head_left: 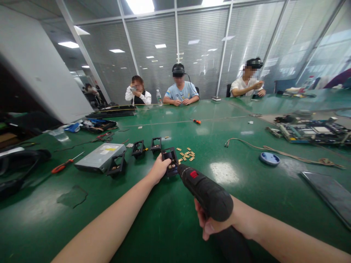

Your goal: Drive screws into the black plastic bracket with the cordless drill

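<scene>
My left hand (159, 168) is closed on the left side of a black plastic housing (170, 155), with small brass-coloured pieces inside it. In my right hand (207, 219) is a black cordless drill (207, 191) with a red switch on top, fingers wrapped round its grip. The drill's nose points at the lower right of the housing; whether the tip touches a screw is too small to tell. Just beyond the housing lie several small brass plates (187, 154). Similar black housings (138, 149) stand to the left, one of them (116, 164) against a silver disc drive.
Left on the green table are the disc drive (102, 157) and an orange screwdriver (63, 167); another screwdriver (196, 121) lies farther back. To the right are a blue round object (269, 158), a cord (274, 149), a tablet-like slab (327, 195) and circuit boards (315, 130). Three people sit opposite.
</scene>
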### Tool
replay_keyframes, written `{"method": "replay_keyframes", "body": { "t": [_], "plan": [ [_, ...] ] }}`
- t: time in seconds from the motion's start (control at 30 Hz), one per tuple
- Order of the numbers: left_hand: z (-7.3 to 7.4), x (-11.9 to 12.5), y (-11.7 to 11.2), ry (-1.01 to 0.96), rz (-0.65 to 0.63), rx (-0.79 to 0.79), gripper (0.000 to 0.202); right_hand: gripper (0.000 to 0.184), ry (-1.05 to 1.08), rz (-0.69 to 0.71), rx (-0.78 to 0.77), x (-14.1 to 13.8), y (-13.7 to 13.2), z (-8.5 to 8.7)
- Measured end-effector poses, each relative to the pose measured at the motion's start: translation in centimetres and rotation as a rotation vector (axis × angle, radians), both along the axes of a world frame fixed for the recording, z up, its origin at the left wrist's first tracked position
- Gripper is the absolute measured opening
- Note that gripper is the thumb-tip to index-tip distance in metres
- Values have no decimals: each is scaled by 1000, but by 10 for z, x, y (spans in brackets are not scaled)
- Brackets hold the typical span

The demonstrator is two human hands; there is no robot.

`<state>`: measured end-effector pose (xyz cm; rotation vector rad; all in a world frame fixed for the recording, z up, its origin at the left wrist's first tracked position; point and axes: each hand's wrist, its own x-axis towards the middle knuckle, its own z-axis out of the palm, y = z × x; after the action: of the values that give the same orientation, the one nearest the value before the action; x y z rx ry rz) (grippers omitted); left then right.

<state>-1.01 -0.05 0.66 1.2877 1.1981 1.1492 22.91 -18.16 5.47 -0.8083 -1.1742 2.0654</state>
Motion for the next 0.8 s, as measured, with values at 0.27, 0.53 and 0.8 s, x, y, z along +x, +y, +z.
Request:
{"method": "replay_keyframes", "body": {
  "t": [0.27, 0.53, 0.8],
  "plan": [
    [5, 3, -3, 3, 6, 0, 37, 38, 10, 2, 25, 1, 1, -4],
    [5, 4, -3, -8, 5, 0, 39, 35, 0, 6, 21, 1, -1, 6],
    [7, 5, -4, -7, 12, 9, 39, 31, -8, 20, 43, 2, 0, 7]
  ]
}}
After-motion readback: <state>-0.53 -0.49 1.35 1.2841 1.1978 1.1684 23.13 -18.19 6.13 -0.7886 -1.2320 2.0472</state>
